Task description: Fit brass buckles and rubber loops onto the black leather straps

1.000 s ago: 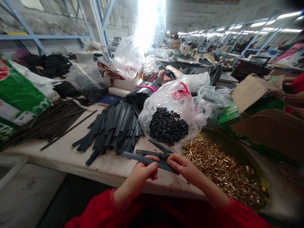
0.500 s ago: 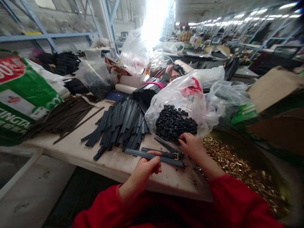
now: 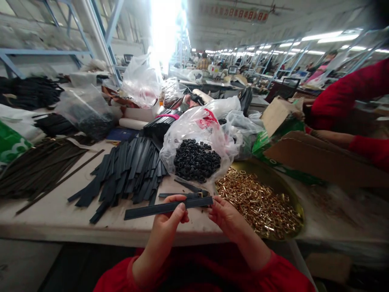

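My left hand (image 3: 170,217) pinches a flat dark blue strap (image 3: 146,209) near its middle and holds it level over the table's front edge. My right hand (image 3: 223,215) is closed at the strap's right end; what its fingers hold is hidden. Just behind lies another strap with a small gold buckle (image 3: 185,195). A clear plastic bag of black rubber rings (image 3: 196,160) sits beyond the hands. To the right is a round dish of small gold metal buckles (image 3: 261,202).
A fanned pile of dark straps (image 3: 124,172) lies left of the bag, thin brown strips (image 3: 39,168) farther left. Cardboard boxes (image 3: 313,158) and another person's red sleeve (image 3: 343,95) are at the right. More bags crowd the back of the table.
My right hand came back from the bag of black rings to the strap's right end. My left hand kept its hold on the strap. The view shifted right.
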The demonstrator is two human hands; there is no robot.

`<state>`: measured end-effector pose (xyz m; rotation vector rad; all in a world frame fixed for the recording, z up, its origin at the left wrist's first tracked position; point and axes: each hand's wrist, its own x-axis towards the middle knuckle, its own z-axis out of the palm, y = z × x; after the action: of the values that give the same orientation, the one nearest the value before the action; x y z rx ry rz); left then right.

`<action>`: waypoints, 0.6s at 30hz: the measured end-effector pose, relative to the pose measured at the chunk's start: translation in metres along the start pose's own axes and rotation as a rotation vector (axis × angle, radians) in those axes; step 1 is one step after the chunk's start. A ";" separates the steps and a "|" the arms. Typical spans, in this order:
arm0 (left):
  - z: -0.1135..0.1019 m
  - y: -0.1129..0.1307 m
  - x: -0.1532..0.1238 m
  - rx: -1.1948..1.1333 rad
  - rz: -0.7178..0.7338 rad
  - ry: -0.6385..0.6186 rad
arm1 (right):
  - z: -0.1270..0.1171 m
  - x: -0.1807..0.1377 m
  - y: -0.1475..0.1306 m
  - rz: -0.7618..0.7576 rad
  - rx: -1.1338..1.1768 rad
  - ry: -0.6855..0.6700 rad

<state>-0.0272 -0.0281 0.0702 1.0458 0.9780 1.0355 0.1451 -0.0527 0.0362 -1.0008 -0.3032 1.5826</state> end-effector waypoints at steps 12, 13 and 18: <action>-0.002 -0.027 -0.002 0.385 0.322 -0.006 | -0.009 -0.002 0.002 0.012 0.028 0.039; -0.002 -0.027 -0.002 0.394 0.324 -0.014 | -0.010 -0.003 0.002 0.017 0.024 0.041; -0.001 -0.030 -0.002 0.431 0.324 -0.008 | -0.011 -0.002 0.003 -0.012 -0.004 0.059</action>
<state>-0.0233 -0.0347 0.0415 1.6030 1.0737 1.1040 0.1504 -0.0590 0.0285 -1.0447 -0.2715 1.5394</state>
